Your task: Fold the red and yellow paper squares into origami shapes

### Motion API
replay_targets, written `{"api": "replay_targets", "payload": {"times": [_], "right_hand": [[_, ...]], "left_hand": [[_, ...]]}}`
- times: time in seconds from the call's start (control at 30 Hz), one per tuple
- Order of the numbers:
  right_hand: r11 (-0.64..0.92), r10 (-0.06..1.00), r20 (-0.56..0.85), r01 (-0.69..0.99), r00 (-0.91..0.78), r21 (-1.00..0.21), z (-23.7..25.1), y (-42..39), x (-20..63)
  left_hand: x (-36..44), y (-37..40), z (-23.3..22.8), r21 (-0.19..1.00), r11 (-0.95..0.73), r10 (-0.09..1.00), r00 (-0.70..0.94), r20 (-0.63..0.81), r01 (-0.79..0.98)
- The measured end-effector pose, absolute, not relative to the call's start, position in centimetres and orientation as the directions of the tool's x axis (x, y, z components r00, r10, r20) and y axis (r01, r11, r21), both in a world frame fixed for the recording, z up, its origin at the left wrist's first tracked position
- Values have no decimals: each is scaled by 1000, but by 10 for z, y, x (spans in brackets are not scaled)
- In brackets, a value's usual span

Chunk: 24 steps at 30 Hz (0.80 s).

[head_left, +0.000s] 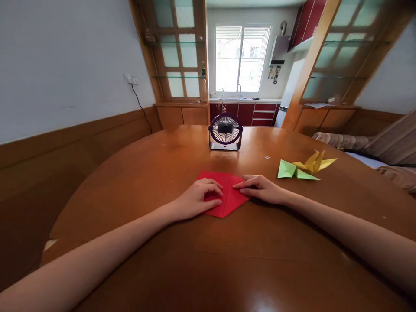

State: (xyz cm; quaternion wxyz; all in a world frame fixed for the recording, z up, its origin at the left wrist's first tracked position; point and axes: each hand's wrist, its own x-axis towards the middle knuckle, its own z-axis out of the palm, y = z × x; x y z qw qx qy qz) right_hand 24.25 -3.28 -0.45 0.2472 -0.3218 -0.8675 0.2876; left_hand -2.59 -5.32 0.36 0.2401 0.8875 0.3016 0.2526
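Red paper [229,200] is lying on the desk [195,264] — probably light, crisp, easily creased, best held near its edges; left hand [192,198] and right hand [265,190] are resting on it, fingers parted.

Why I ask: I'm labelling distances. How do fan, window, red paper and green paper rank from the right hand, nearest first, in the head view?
1. Red paper, touched by the right hand.
2. Green paper, ahead to its right.
3. Fan, farther ahead to its left.
4. Window, behind the fan.
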Motion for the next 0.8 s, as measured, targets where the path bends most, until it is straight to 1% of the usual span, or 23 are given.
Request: {"api": "replay_targets", "payload": {"times": [0.1,0.2,0.3,0.37,0.5,0.67,0.8], "right_hand": [[634,681,233,399,-694,-662,-3,-33,245],[653,672,239,409,-701,-638,-3,-34,245],[693,650,266,412,-712,-591,-3,-36,244],[713,642,282,419,-713,-562,-3,-37,243],[727,651,300,460,-697,-509,-2,-40,239],[723,664,292,489,-689,-489,-3,-41,237],[724,664,288,498,-690,-478,-4,-41,237]], "left_hand": [[-27,-53,2,517,-733,640,706,303,442],[-28,-53,0,444,-754,628,728,275,484],[-28,-53,-2,366,-770,615,759,211,522],[-28,-52,-3,338,-773,609,777,159,536],[-29,-51,-5,318,-783,589,801,105,534],[-29,-52,-4,298,-782,587,807,58,547],[-29,-53,-3,305,-804,569,808,151,510]]}}
